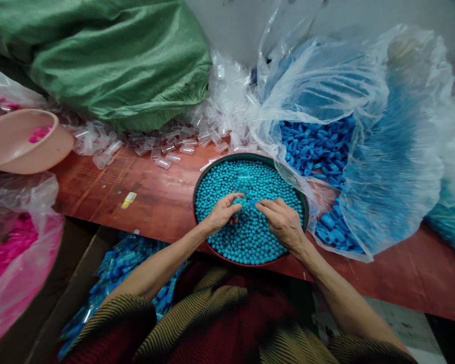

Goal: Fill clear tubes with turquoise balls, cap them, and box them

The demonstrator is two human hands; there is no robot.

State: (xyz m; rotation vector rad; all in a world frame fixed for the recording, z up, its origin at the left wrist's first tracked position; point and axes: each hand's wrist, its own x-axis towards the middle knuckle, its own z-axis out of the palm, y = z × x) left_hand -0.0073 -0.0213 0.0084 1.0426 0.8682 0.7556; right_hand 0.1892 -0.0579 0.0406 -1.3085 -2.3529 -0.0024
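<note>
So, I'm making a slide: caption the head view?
Above turquoise balls in a round, dark-walled tray, the right hand holds a blue plastic piece beside the left hand.

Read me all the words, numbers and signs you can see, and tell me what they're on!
No words, numbers or signs can be read here.
The little yellow and white sticker on the red table may have print, but it's too small and blurred to read.

Grey wall (233, 28), reddish table (94, 184), dim light
</note>
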